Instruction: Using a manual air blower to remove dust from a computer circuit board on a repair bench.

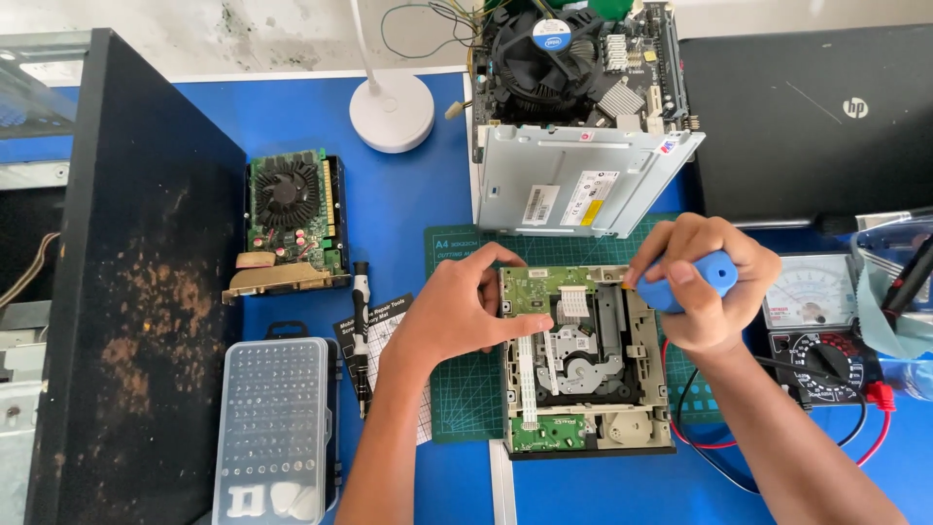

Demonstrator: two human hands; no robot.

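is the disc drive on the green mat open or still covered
Open: the grey optical disc drive shows its green circuit board and spindle, and its silver metal cover lies apart behind it.

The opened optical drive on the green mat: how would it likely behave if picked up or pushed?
The drive is probably stiff, since its frame looks rigid. It seems fragile: bare circuit boards and a thin ribbon cable lie exposed. Lying flat on the mat, it would likely slide rather than tip; the left hand steadies its edge.

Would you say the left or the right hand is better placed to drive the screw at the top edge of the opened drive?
Probably the right hand: it grips the blue screwdriver at the optical drive's top edge, while the left hand steadies its side.
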